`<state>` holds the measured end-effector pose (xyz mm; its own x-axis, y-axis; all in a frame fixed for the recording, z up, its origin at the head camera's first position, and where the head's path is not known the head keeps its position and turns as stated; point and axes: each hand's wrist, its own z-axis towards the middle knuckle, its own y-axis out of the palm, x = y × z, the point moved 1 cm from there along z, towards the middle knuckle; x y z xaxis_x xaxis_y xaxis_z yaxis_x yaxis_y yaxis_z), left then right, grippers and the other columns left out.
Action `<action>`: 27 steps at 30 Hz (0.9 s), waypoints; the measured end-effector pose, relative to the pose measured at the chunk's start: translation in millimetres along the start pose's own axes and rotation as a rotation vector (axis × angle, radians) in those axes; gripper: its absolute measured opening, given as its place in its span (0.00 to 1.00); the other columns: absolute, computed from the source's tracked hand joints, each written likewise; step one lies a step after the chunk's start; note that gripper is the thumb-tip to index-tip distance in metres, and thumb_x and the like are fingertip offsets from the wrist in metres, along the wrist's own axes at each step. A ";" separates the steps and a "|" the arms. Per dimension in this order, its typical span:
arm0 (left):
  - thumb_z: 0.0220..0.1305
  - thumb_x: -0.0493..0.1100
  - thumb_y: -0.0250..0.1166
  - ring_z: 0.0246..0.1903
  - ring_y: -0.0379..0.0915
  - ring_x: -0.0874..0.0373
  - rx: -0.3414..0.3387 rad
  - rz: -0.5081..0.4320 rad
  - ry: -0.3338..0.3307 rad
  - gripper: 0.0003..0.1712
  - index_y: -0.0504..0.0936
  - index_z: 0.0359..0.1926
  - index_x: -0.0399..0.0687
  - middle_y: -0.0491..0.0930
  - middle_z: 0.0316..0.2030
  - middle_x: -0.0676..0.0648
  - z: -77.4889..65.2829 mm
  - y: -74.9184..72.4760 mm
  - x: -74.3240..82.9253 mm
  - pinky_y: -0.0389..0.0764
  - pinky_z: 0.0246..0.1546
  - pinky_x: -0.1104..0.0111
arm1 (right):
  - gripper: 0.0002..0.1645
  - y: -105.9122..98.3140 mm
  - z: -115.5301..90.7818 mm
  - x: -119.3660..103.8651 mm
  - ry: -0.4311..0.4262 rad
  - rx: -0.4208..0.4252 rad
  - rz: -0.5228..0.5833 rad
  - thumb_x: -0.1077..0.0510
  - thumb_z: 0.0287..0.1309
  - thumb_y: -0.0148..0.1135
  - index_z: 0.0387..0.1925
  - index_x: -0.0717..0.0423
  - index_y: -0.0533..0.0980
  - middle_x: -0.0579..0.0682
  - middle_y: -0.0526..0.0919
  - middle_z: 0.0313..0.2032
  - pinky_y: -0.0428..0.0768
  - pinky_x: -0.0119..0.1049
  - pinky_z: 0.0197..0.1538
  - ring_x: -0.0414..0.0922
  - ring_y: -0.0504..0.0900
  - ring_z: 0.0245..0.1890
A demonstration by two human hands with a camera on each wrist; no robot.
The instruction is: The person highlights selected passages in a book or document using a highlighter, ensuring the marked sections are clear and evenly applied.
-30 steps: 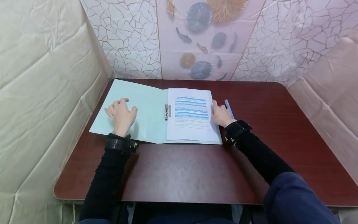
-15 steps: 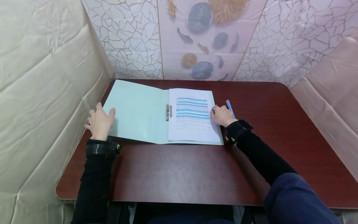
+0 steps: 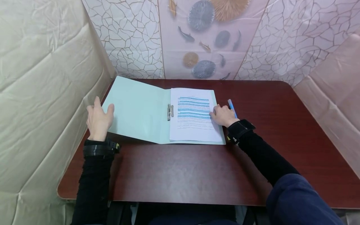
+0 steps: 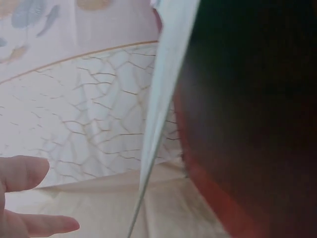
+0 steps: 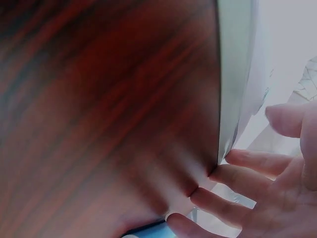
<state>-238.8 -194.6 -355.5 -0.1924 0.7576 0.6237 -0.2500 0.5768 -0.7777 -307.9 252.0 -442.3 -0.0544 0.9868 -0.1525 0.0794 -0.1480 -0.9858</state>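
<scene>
A pale green folder (image 3: 135, 109) lies spread on the table, its left cover tilted up off the surface. White printed sheets (image 3: 194, 132) with blue highlighted lines sit on its right side, beside a metal clip (image 3: 169, 112). At the cover's outer left edge is my left hand (image 3: 99, 120), thumb spread from the fingers. Two of its digits (image 4: 52, 224) show beside the raised cover (image 4: 161, 99) in the left wrist view. My right hand (image 3: 223, 116) rests at the folder's right edge, thumb over the sheets. In the right wrist view its fingertips (image 5: 203, 196) touch the tabletop beside that edge.
A blue pen-like marker (image 3: 232, 107) lies on the dark red-brown table (image 3: 180, 175), right beside my right hand. A quilted cream cloth (image 3: 47, 93) hangs close along the left side. Patterned sheeting (image 3: 137, 40) stands behind the table.
My left hand has moved left from above the cover to its outer edge, and the cover has risen slightly. My right hand has shifted a little, its thumb now over the sheets.
</scene>
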 end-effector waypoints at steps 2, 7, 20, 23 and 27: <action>0.64 0.61 0.40 0.53 0.59 0.33 0.037 -0.030 0.024 0.40 0.40 0.70 0.49 0.49 0.62 0.30 -3.7 -3.7 6.1 0.61 0.50 0.45 | 0.25 0.0 -0.4 0.1 0.000 -0.009 -0.001 0.42 0.63 0.43 0.44 0.59 0.69 0.58 0.71 0.32 0.65 0.44 0.32 0.52 0.70 0.34; 0.64 0.56 0.44 0.54 0.59 0.38 0.149 -0.118 0.105 0.34 0.51 0.69 0.51 0.55 0.61 0.35 -12.2 -12.1 21.6 0.61 0.50 0.48 | 0.31 -0.5 -1.0 0.0 0.008 -0.023 0.005 0.40 0.63 0.41 0.54 0.61 0.65 0.62 0.72 0.39 0.67 0.48 0.38 0.55 0.70 0.41; 0.62 0.50 0.53 0.47 0.75 0.54 0.314 -0.392 0.461 0.23 0.72 0.55 0.45 0.71 0.50 0.42 -24.2 -12.9 61.7 0.73 0.47 0.62 | 0.35 2.6 0.6 0.0 0.017 -0.027 -0.011 0.39 0.62 0.42 0.57 0.63 0.63 0.66 0.70 0.48 0.65 0.56 0.46 0.57 0.68 0.48; 0.63 0.51 0.54 0.47 0.75 0.57 0.287 -0.467 0.563 0.22 0.73 0.54 0.45 0.74 0.50 0.43 -30.8 -10.9 75.2 0.73 0.48 0.64 | 0.33 2.2 1.4 1.1 0.006 -0.024 -0.008 0.39 0.62 0.42 0.55 0.62 0.65 0.65 0.71 0.47 0.62 0.58 0.50 0.58 0.67 0.50; 0.66 0.46 0.51 0.48 0.75 0.55 0.225 -0.516 0.633 0.20 0.73 0.55 0.42 0.77 0.49 0.42 -48.1 -11.1 97.1 0.72 0.47 0.64 | 0.30 2.1 3.1 3.4 -0.004 -0.019 0.019 0.42 0.63 0.40 0.54 0.61 0.67 0.64 0.72 0.48 0.53 0.61 0.57 0.59 0.66 0.52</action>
<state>-209.0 -112.7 -290.0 0.5489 0.4825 0.6825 -0.3561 0.8737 -0.3313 -311.0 254.8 -445.1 -0.0567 0.9835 -0.1716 0.0992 -0.1654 -0.9812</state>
